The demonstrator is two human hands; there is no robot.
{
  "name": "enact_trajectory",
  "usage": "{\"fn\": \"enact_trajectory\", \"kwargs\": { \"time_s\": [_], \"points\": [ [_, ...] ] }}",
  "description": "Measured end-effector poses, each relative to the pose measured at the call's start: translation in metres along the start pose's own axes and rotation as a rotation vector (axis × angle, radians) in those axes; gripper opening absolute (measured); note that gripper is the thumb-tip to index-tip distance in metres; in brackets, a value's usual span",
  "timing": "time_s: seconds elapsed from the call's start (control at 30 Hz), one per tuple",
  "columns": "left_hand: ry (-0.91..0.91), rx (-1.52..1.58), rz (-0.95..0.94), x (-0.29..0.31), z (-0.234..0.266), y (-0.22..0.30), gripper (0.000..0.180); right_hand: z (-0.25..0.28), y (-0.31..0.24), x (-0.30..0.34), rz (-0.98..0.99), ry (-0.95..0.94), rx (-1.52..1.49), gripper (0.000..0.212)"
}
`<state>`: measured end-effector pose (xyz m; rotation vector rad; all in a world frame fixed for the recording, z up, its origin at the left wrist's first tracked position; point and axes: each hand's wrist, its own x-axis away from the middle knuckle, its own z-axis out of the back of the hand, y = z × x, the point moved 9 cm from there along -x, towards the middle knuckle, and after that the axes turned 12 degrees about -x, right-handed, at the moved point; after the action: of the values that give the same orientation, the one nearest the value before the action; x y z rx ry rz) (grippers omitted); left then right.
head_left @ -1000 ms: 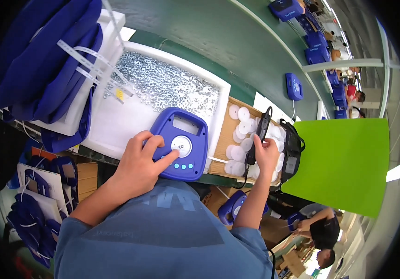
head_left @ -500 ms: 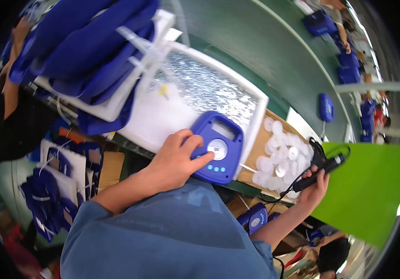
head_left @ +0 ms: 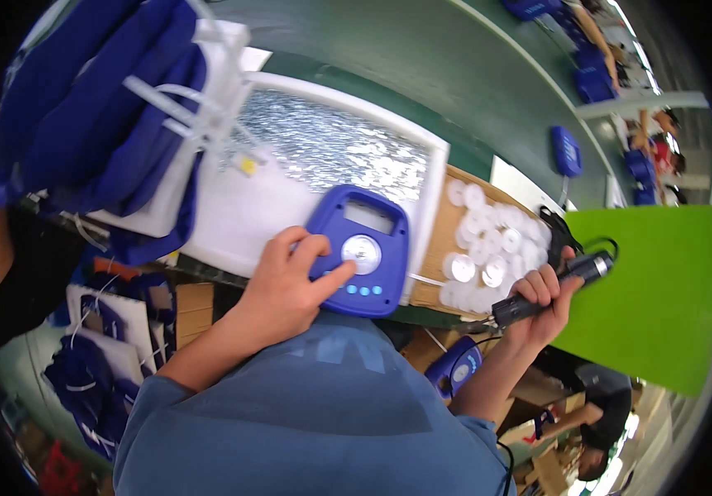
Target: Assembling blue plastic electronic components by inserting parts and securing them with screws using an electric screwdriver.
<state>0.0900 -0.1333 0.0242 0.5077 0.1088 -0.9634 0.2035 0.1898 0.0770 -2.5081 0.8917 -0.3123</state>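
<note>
A blue plastic housing [head_left: 382, 293] lies on the front edge of a white tray [head_left: 437, 178]. It has a rectangular opening, a round whitish disc [head_left: 362, 254] in its middle and light blue dots below. My left hand [head_left: 277, 285] grips its left side, fingers bent at the edge and one digit reaching onto the disc. To the right, my right hand [head_left: 544, 304] is wrapped around a black electric screwdriver [head_left: 515, 311] with a cable, held tilted and apart from the housing. Many small shiny metal pieces [head_left: 331, 128] fill the tray's far part.
A cardboard box [head_left: 445, 190] of translucent round discs [head_left: 501, 236] stands right of the tray, beside a bright green sheet [head_left: 645, 289]. Stacked blue parts [head_left: 91, 107] with white straps rise at the left. Another blue housing [head_left: 458, 364] sits below the bench edge. Other people are nearby.
The screwdriver has turned in my right hand's grip, and that hand sits slightly higher. My left hand stays on the housing. The whole view has shifted, moving the bench leftward in the picture.
</note>
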Motion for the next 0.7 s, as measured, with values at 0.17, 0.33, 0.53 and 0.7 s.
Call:
{"fn": "enact_trajectory", "kwargs": {
  "time_s": [0.17, 0.33, 0.53, 0.7],
  "points": [
    [0.02, -0.052, 0.012, 0.007, -0.007, 0.0, 0.068, -0.096, 0.089, 0.021, 0.237, -0.567, 0.336, 0.057],
    [0.094, -0.033, 0.019, 0.009, -0.003, -0.002, 0.061, -0.113, 0.154, 0.027, 0.184, -0.792, 0.465, 0.053],
    [0.148, -0.01, 0.019, 0.01, 0.003, -0.004, 0.039, -0.117, 0.172, 0.02, 0.145, -0.738, 0.464, 0.047],
    [0.159, -0.023, 0.038, 0.012, 0.002, -0.006, 0.038, -0.111, 0.182, 0.014, 0.086, -0.72, 0.485, 0.047]
  ]
}}
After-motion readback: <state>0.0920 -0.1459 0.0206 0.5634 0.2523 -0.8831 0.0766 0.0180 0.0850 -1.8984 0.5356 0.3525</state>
